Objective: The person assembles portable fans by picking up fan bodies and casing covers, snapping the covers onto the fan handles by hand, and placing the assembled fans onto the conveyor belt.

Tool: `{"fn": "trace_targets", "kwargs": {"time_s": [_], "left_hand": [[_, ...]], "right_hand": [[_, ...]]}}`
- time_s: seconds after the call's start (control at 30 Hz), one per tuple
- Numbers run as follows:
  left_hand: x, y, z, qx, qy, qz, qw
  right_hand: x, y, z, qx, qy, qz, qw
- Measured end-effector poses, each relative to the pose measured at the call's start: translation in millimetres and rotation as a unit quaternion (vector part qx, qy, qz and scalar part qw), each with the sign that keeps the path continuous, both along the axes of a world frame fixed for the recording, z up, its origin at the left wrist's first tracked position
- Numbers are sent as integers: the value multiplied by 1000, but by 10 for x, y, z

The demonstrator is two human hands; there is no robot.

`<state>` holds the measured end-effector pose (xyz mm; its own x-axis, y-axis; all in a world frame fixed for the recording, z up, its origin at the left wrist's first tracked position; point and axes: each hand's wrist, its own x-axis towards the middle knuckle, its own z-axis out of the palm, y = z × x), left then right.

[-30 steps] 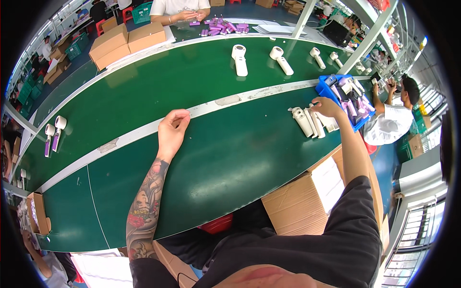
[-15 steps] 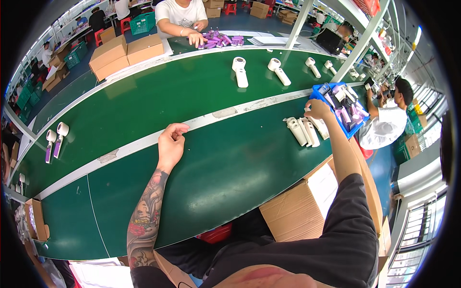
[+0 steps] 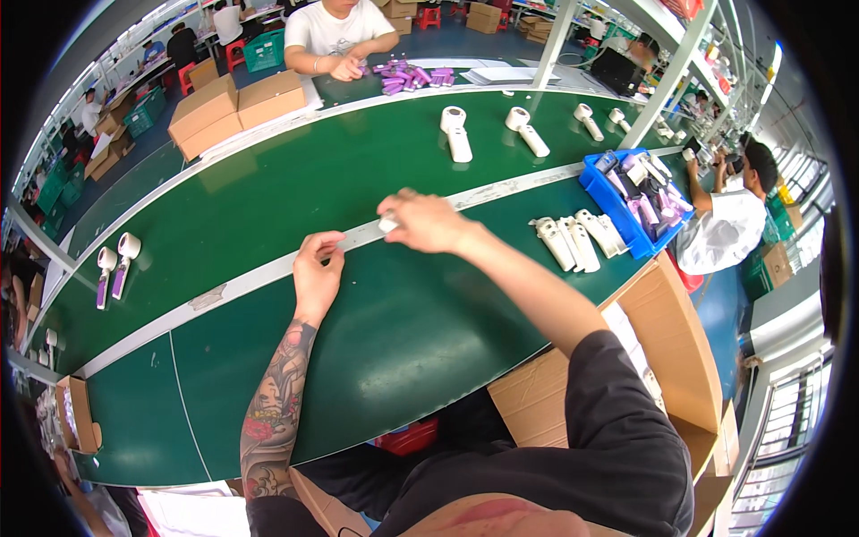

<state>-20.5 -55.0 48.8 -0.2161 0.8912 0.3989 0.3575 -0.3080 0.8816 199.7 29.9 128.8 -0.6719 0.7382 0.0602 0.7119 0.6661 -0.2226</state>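
My right hand (image 3: 429,219), slightly blurred, is closed on a small white plastic piece (image 3: 387,222) above the pale divider strip (image 3: 488,191). Its exact kind is hard to make out. My left hand (image 3: 317,273) is just to the left, near the strip's edge, fingers loosely curled, thumb apart and nothing visible in it. To the right, several white plastic handle shells (image 3: 567,245) lie side by side on the green table (image 3: 403,331). Behind them stands a blue bin (image 3: 619,210) of white, purple and dark parts.
White round-headed handheld devices (image 3: 456,134) lie spaced along the green belt (image 3: 295,170); two with purple handles (image 3: 113,268) are at far left. Across it, a person (image 3: 340,40) handles purple cylinders (image 3: 412,77). Cardboard boxes (image 3: 210,116) stand far left; an open carton (image 3: 671,331) is beside my right arm.
My right hand has moved left from the white shells beside the blue bin, bringing a small white piece close to my left hand. The person opposite has brought both hands together.
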Motion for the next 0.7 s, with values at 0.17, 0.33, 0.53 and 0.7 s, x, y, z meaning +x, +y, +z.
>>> {"fn": "trace_targets", "kwargs": {"time_s": [0.17,0.33,0.53,0.7], "left_hand": [[46,2,8,-7,-89,3,996],[261,-20,103,-16,-116,-3,993],[390,22,159,7,-131,-28,991],[418,-43,180,5,-124,4,992]], "right_hand": [[-584,-199,-671,150,118,38,981],[-413,-384,-631,225,184,-2,957],[-277,-294,-579,171,241,-25,955],[-257,-380,-541,124,262,-37,956]]}}
